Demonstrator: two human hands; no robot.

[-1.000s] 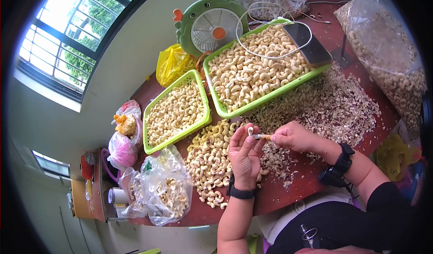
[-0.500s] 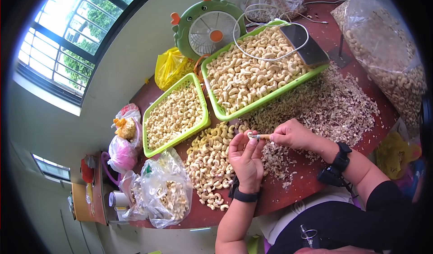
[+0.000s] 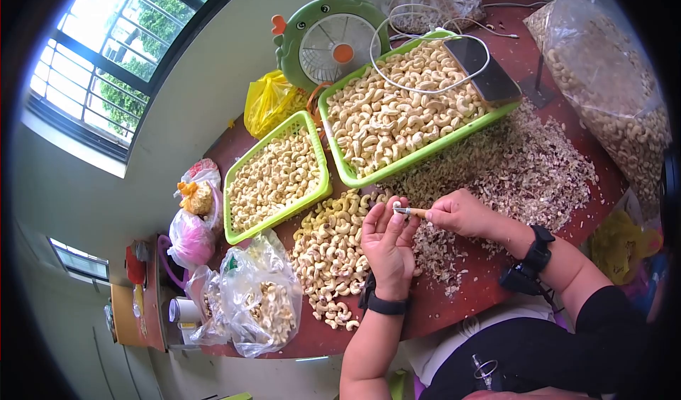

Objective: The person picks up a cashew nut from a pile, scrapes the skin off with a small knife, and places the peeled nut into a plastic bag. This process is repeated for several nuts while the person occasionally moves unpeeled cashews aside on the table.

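Observation:
My left hand (image 3: 389, 249) is palm up, pinching a small cashew (image 3: 397, 206) between thumb and fingers. From the right, my right hand (image 3: 460, 214) grips the wooden handle of a small knife (image 3: 413, 212), whose metal tip touches the cashew. Below and left of my left hand lies a loose pile of cashews (image 3: 330, 258). Peeled skin scraps (image 3: 511, 176) spread behind my right hand. Beyond my hands stand a large green basket (image 3: 397, 167) and a smaller green basket (image 3: 280, 220), both holding cashews.
A green fan (image 3: 287, 52) and a yellow bag (image 3: 268, 109) stand at the back. A phone (image 3: 482, 70) with a white cable rests on the large basket. Plastic bags (image 3: 259, 308) lie at the left edge of the red table (image 3: 454, 322). A big sack (image 3: 603, 73) leans at the right.
The knife tip and the cashew have shifted slightly in my fingers. My left hand is turned a little differently, and the whole view has moved slightly.

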